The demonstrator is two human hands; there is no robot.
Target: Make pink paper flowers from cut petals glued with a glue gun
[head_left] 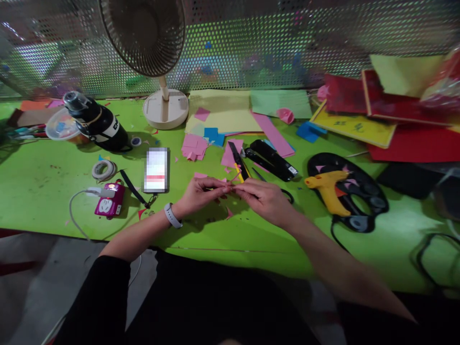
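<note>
Over the middle of the green table, my left hand (pixel 204 194) and my right hand (pixel 265 199) meet fingertip to fingertip. Both pinch a small piece of pink paper (pixel 234 179), mostly covered by the fingers. Just beyond them lie a yellow-and-black utility knife (pixel 238 160) and a black stapler (pixel 271 160). A pair of scissors (pixel 287 195) is partly hidden behind my right hand. Pink paper squares (pixel 194 146) sit past my left hand, and a pink scrap (pixel 229 213) lies below the fingers.
Left are a phone (pixel 156 170), a purple power adapter (pixel 109 200) with a cable, a tape roll (pixel 104 170) and a black bottle (pixel 102 125). A fan (pixel 165 109) stands behind. Right, a yellow glue gun (pixel 330 189) rests on a black palette-shaped tray (pixel 377 203).
</note>
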